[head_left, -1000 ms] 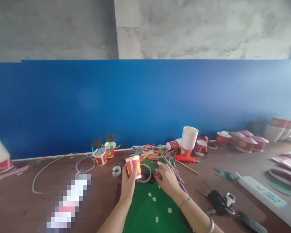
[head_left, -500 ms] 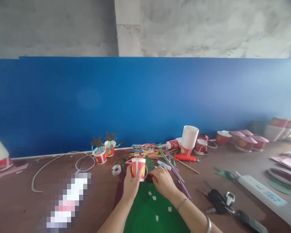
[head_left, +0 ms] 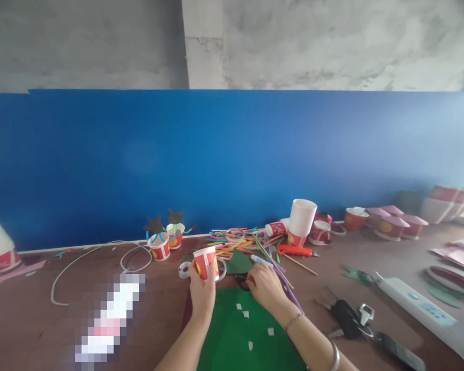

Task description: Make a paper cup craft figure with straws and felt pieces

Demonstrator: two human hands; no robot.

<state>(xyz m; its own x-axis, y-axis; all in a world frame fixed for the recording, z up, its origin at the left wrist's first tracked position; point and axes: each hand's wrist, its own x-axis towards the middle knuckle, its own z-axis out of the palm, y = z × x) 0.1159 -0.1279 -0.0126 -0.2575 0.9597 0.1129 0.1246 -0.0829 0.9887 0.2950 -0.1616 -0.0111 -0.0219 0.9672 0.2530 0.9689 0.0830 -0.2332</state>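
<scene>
Left hand point(head_left: 202, 296) and right hand point(head_left: 266, 284) are both out in front of the person, each busy on its own. From where I stand, the left has its fingers and thumb wrapped round a small red and white paper cup point(head_left: 205, 262), mouth upward and slightly tipped, just in front of a ring of tape point(head_left: 222, 269). The right is curled downward beside some dark green paper point(head_left: 238, 262), fingertips at a dark tool that looks like scissors point(head_left: 242, 281); I can't tell whether they have closed on it.

That cup should weigh next to nothing, I'd say, and its thin wall would probably dent under a hard pinch. The outside looks smooth, so it might turn in a loose hold. I'd expect the rim and base to be stiffest, which makes low round the side, thumb facing fingers, a sensible place to take it. Nearer the person, a green sheet point(head_left: 232, 340) carries loose white scraps point(head_left: 270, 332), likely light enough to stray.
</scene>
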